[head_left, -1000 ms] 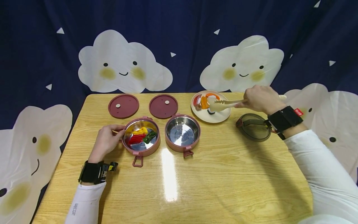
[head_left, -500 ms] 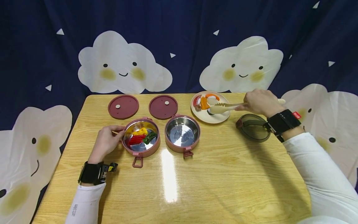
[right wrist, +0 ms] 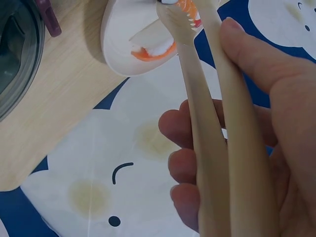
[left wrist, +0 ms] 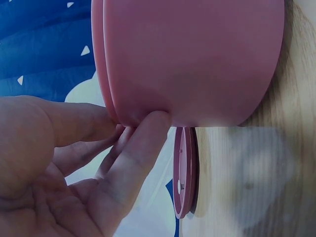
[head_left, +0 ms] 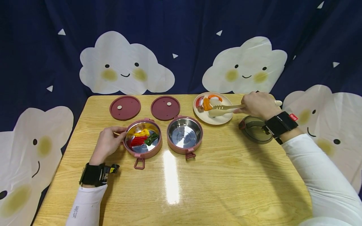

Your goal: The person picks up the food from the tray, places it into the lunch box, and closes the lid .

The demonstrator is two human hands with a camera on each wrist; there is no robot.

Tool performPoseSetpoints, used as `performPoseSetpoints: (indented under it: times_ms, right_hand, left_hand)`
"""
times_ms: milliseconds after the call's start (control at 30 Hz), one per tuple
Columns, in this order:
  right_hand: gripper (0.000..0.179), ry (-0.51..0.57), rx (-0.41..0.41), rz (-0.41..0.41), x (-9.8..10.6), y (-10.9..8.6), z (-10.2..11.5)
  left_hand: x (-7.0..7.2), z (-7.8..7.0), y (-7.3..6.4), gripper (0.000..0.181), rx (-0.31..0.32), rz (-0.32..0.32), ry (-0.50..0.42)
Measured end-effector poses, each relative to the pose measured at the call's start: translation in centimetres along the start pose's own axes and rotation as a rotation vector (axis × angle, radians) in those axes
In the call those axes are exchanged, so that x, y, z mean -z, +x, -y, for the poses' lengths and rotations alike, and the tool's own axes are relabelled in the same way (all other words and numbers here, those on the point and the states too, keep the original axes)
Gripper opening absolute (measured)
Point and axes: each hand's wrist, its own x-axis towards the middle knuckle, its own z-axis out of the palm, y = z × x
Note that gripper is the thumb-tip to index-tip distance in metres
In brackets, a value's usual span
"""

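My left hand (head_left: 108,141) pinches the rim of a round pink lunch container (head_left: 148,152) with a steel inside. Yellow (head_left: 142,132), red and green pepper-like pieces lie in it. In the left wrist view the fingers (left wrist: 148,143) press against its pink wall. My right hand (head_left: 258,105) grips beige tongs (head_left: 232,108), their two arms a little apart. The tong tips are over the cream plate (head_left: 223,121), around a small dark-and-white piece (right wrist: 168,1) mostly hidden by them. Orange (head_left: 207,104) and red-and-white food pieces lie on the plate's left and back.
A second steel-lined pink container (head_left: 185,133) stands right beside the first. Two dark red lids (head_left: 125,108) lie behind them. A clear lid (head_left: 255,131) with a dark rim lies under my right wrist. A curtain with clouds hangs behind the table (head_left: 215,182).
My right hand has moved left and slightly down with the tongs, whose tips have closed in over the small piece on the plate. The left hand stays at the container rim.
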Motion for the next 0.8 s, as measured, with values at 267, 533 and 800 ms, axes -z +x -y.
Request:
performPoseSetpoints:
  times_ms: [267, 533, 800]
  right_hand:
    - [0.038, -0.033, 0.026, -0.033, -0.36, -0.03, 0.19]
    - [0.031, -0.069, 0.061, -0.071, -0.81, -0.11, -0.11]
    - [0.031, -0.088, 0.097, -0.146, -0.31, -0.44, -0.41]
  left_hand:
    - [-0.01, 0.04, 0.01, 0.029, -0.001, -0.002, 0.005]
    - [0.11, -0.1, 0.03, 0.028, -0.007, -0.002, -0.004]
    - [0.04, -0.01, 0.04, 0.028, -0.021, -0.008, -0.005]
